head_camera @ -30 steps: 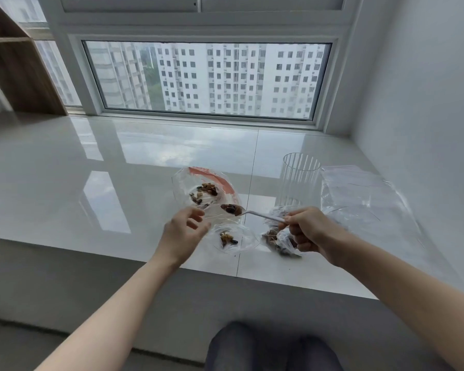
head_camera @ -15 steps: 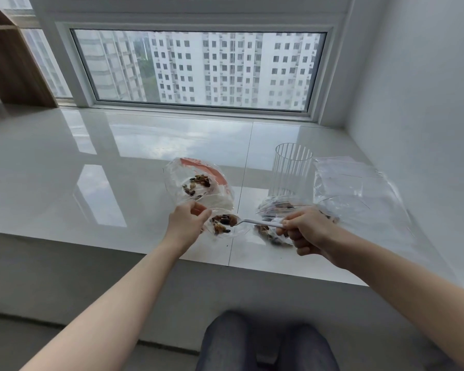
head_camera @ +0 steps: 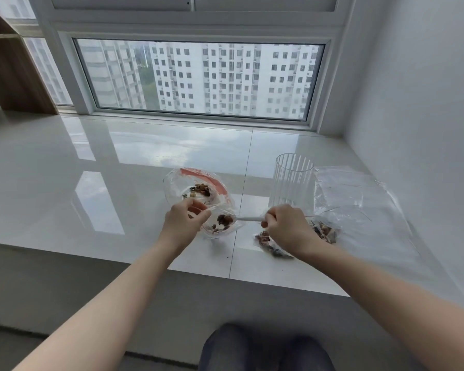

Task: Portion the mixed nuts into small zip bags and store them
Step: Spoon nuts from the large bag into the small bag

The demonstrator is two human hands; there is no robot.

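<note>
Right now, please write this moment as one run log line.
left hand: holds small clear zip bag open | right hand: white plastic spoon, nuts entering bag | ribbed clear cup: upright

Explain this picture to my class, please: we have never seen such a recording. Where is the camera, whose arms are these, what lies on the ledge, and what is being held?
There is no machine here. A person wears a wide-angle camera on the head, so you look down along their own bare arms. They sit at a glossy white ledge under a window.

The left hand pinches open the mouth of a small zip bag that already has some nuts in it. The right hand grips a white spoon, whose loaded bowl is at that bag's mouth.

Behind the small bag lies a larger bag with a red strip, holding mixed nuts. Under the right hand lies another filled bag. Further back stands a clear ribbed cup, and to its right is a pile of empty clear bags.
</note>
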